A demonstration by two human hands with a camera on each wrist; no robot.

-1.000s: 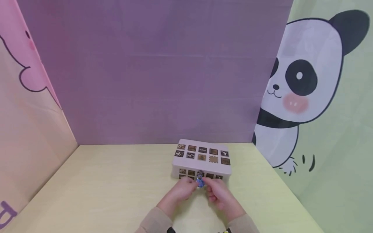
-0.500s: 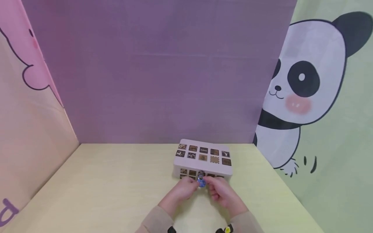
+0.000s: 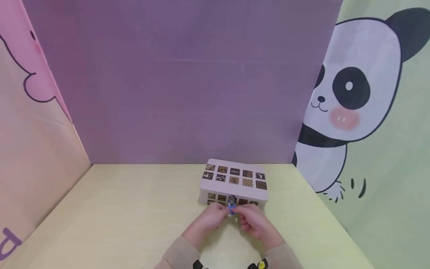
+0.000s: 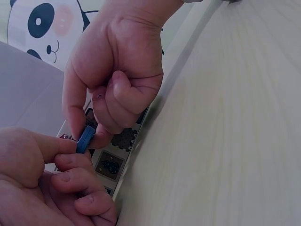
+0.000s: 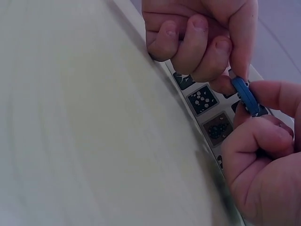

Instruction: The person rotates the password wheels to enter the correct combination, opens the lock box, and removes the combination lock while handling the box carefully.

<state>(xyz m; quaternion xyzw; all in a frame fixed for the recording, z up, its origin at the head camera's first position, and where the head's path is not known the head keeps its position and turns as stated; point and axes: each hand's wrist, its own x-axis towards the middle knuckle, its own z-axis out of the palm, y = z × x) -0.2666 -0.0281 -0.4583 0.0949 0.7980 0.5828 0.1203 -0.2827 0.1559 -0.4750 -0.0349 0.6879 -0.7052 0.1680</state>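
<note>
Padlock (image 5: 245, 96), blue with grey metal loop, is now pinched lower by right hand (image 3: 252, 218), left hand (image 3: 212, 216) gripping too, so handling seems unfinished.

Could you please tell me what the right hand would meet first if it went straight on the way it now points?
The small blue padlock, which the right hand pinches; beyond it, the left hand or the front of the pale patterned box probably comes next, though depth is hard to judge.
</note>
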